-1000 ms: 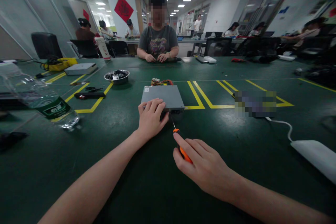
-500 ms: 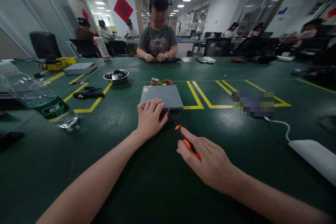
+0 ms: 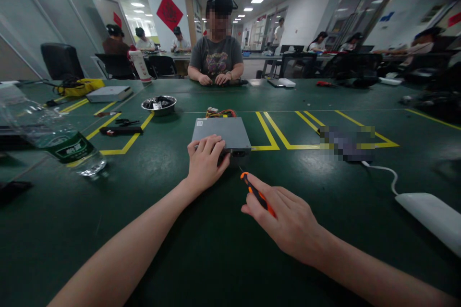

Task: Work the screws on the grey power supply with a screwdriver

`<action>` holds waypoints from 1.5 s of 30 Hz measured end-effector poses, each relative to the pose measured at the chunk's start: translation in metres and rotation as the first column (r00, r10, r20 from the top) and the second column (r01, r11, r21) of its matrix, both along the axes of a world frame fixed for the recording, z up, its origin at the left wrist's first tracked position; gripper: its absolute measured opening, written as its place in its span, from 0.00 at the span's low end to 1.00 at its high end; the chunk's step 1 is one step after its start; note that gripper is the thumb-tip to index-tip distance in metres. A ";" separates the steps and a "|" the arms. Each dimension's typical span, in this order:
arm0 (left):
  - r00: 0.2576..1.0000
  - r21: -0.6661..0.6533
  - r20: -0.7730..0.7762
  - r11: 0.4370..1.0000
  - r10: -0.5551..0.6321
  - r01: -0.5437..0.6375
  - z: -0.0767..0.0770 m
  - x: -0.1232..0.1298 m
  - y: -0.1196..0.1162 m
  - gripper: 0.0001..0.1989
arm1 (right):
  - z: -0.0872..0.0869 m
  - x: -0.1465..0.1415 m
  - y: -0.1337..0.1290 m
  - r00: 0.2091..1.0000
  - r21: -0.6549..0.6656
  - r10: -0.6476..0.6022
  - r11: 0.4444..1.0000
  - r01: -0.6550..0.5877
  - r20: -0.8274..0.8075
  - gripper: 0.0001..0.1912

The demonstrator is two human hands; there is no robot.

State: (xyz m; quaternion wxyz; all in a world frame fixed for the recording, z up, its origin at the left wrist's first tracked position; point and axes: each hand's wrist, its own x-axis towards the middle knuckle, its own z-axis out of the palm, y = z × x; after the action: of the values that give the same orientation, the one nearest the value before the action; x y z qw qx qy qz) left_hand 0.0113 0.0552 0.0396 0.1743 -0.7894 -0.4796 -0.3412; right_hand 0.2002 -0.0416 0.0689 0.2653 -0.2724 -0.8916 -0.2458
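One grey box (image 3: 223, 129) is held on the green table (image 3: 201, 254) by the nearer left hand (image 3: 206, 159), which is clasped over its near-left edge. On the near side, a screwdriver (image 3: 256, 193) is gripped by the right hand (image 3: 284, 216), its long axis aimed forward and leftward at the box; whether the tip touches cannot be told.

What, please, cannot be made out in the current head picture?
Head view:
Metal box: front left corner hidden by the left grip.
Screwdriver: part of its handle hidden by the right grip; the tip too thin and dim to place.
Object at right: blurred by pixelation.
White case: cut off by the right edge.
Dark items in the metal bowl: too small to identify.
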 end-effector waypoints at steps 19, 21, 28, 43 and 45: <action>1.000 -0.020 0.004 1.000 -0.005 0.005 0.000 -0.001 -0.001 0.11 | -0.002 0.000 0.001 0.992 -0.041 0.101 0.994 -0.098 0.069 0.08; 1.000 -0.025 0.002 1.000 -0.010 0.010 0.001 -0.002 -0.001 0.11 | -0.003 0.003 0.001 0.990 -0.027 0.136 0.991 -0.135 0.049 0.07; 1.000 -0.015 0.018 1.000 -0.012 0.012 0.001 -0.001 -0.002 0.11 | -0.001 0.024 0.003 0.986 0.084 0.161 0.984 -0.157 -0.038 0.03; 1.000 -0.006 0.018 1.000 -0.015 0.015 0.000 -0.001 0.000 0.11 | -0.003 0.028 0.013 0.992 0.111 0.112 0.988 -0.106 -0.050 0.04; 1.000 -0.006 0.019 1.000 -0.016 0.016 0.000 -0.001 0.000 0.11 | -0.002 0.027 0.011 0.994 0.106 0.106 0.989 -0.101 -0.040 0.04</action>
State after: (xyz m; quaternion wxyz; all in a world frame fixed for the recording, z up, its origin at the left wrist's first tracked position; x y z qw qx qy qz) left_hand 0.0103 0.0551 0.0395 0.1645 -0.7904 -0.4761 -0.3485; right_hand 0.2268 -0.0303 0.0666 0.3119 -0.2172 -0.8842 -0.2714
